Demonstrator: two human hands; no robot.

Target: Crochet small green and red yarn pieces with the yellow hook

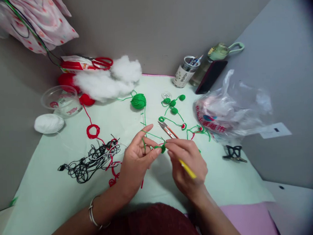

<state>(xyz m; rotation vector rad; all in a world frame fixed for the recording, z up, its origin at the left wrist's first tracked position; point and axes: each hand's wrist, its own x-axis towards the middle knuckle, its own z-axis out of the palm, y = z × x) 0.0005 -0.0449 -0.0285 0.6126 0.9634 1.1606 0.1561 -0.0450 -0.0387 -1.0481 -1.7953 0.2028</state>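
My left hand pinches a small green crocheted piece between thumb and fingers, with green yarn looped over its index finger. My right hand grips a yellow-handled crochet hook, its tip at the green piece. The yarn strand runs back to a green yarn ball farther up the pale green table cover. Small thread snips lie just beyond my fingers.
Several finished green pieces lie ahead. Tangled black yarn and red yarn lie at left. White stuffing, red scissors, a clear bowl, a can of tools, a plastic bag and a black hair clip surround the work.
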